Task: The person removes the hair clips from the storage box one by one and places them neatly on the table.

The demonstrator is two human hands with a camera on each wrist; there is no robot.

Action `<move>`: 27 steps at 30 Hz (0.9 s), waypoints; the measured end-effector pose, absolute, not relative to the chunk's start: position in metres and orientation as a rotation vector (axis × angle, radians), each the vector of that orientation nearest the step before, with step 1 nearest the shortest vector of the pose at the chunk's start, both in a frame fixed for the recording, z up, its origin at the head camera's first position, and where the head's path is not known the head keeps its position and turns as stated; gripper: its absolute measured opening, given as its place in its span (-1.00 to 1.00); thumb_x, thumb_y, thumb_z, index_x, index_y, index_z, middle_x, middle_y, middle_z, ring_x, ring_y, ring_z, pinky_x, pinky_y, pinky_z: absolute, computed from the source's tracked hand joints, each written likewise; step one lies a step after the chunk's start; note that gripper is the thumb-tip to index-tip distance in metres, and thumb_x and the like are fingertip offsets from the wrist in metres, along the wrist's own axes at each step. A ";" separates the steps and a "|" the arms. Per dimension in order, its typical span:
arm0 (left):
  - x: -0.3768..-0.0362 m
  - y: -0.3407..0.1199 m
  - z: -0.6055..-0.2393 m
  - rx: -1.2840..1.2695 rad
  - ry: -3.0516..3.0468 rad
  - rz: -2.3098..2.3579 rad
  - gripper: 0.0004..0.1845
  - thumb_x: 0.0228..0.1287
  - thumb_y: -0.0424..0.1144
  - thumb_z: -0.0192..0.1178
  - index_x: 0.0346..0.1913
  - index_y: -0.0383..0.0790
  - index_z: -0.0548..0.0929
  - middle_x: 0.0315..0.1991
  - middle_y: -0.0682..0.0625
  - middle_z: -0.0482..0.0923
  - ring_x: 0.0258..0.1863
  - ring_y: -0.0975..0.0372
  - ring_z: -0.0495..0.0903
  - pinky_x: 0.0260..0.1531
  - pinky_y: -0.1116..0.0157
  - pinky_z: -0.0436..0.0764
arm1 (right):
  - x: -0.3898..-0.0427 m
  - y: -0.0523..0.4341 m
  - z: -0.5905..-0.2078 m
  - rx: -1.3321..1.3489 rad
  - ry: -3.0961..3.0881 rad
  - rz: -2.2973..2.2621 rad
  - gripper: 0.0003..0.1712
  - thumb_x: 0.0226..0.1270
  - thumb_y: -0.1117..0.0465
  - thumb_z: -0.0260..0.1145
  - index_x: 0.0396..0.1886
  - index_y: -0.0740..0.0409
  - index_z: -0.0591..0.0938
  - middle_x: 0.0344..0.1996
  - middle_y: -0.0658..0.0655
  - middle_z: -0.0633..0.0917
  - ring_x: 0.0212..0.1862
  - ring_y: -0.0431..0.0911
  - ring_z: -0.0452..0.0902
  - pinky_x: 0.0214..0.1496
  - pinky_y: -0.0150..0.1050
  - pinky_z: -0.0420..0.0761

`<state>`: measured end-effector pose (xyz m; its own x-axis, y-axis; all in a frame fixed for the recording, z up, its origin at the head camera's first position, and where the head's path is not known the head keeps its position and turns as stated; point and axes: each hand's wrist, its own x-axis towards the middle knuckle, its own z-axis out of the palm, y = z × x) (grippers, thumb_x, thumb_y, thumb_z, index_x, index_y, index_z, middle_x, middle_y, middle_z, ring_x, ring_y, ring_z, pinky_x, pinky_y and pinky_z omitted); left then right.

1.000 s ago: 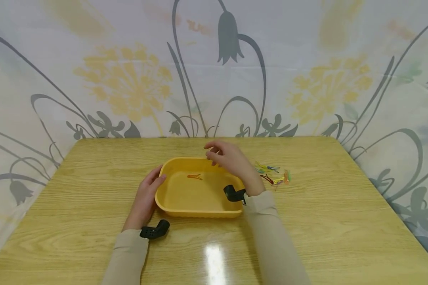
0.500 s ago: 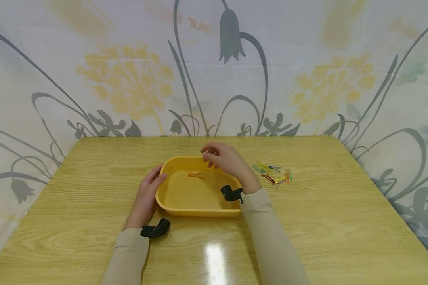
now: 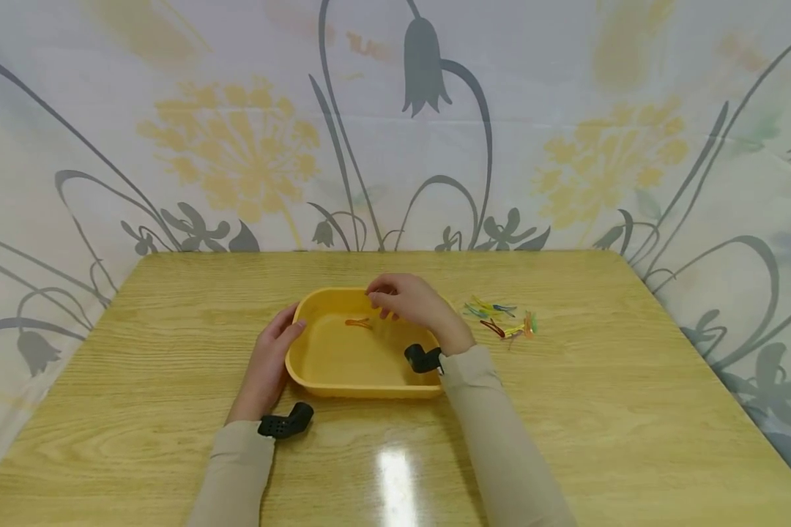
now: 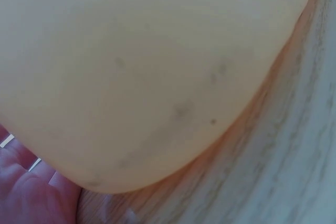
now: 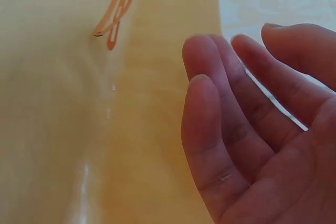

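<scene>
A yellow plastic tray [image 3: 362, 366] stands on the table in the head view. My left hand [image 3: 269, 362] grips its left end, thumb over the rim and fingers along the outer wall. Inside lies one orange snap hair clip [image 3: 358, 323], slightly open; the right wrist view shows the same orange hair clip [image 5: 116, 17] close to the wall. Over the tray's far right part hovers my right hand [image 3: 411, 301], fingers bent and apart with nothing between them. The left wrist view is mostly filled by the tray wall [image 4: 147, 103], fingers of my left hand [image 4: 37, 192] beside it.
Several colourful hair clips [image 3: 491, 307] lie in a loose pile on the wooden table [image 3: 633, 395], right of the tray. A red-brown hair clip [image 3: 492, 329] is at the pile's near side. Flower-patterned cloth [image 3: 237, 146] hangs behind the table.
My right hand has shifted slightly left and lower toward the tray, its fingers closer to the far rim. My left hand, the tray and the orange clip stay in place.
</scene>
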<state>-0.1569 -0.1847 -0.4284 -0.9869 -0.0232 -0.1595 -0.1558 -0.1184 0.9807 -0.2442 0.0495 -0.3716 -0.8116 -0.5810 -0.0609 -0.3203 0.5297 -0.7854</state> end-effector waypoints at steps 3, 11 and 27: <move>-0.158 -0.185 -0.428 -0.201 2.034 2.284 -0.46 0.38 -0.04 -0.03 0.38 -0.03 0.20 0.36 0.07 0.15 0.28 0.21 0.26 0.20 0.29 0.37 | -0.245 0.047 -0.371 -0.735 2.460 -1.139 -0.66 0.37 0.10 0.11 0.06 0.12 0.55 -0.18 0.02 0.63 -0.25 0.00 0.56 -0.21 -0.20 0.59; -0.157 -0.185 -0.427 -0.199 2.009 2.304 -0.47 0.39 -0.07 -0.04 0.38 -0.05 0.20 0.37 0.05 0.15 0.29 0.21 0.24 0.24 0.24 0.31 | -0.246 0.043 -0.375 -0.745 2.497 -1.006 -0.65 0.37 0.13 0.12 0.10 0.10 0.55 -0.23 0.07 0.66 -0.27 0.01 0.57 -0.26 -0.31 0.55; -0.156 -0.186 -0.430 -0.165 2.003 2.321 -0.47 0.39 -0.08 -0.03 0.37 -0.06 0.21 0.35 0.04 0.18 0.27 0.19 0.27 0.12 0.37 0.42 | -0.245 0.029 -0.380 -0.868 2.500 -0.640 -0.69 0.35 0.10 0.12 0.02 0.07 0.56 -0.42 0.07 0.62 -0.48 -0.18 0.41 -0.38 -0.37 0.43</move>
<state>-0.1561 -0.1863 -0.4299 -0.9917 -0.0160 -0.1275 -0.1238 -0.1474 0.9813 -0.2446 0.0294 -0.3799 -0.7191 -0.6557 -0.2301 -0.4647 0.7000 -0.5424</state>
